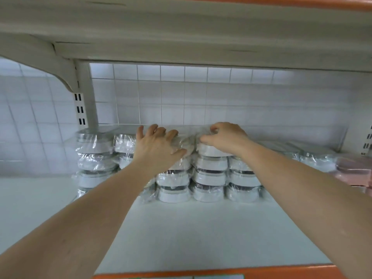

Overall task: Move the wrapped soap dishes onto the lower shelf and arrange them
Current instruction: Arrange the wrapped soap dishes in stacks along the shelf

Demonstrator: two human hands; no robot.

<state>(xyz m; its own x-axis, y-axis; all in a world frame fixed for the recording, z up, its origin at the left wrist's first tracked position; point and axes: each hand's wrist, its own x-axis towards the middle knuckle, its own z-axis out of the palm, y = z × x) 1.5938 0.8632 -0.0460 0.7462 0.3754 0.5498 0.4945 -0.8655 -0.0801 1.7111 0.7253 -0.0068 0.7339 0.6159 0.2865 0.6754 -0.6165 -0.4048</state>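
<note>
Wrapped soap dishes stand in tall columns at the back of the white lower shelf, as a person reaches in to square the top tier. Left hand lies spread, fingers straight, pressing one top dish; right hand curls over its neighbour, pinching the film. Slick wrap and tall columns look risky: an uneven push could slide a dish off or topple a stack forward.

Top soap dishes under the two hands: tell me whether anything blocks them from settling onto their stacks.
Nothing visible does. The left hand lies spread on one top wrapped soap dish, and the right hand curls over the neighbouring top dish. Both dishes already sit on stacks on the lower shelf.
</note>
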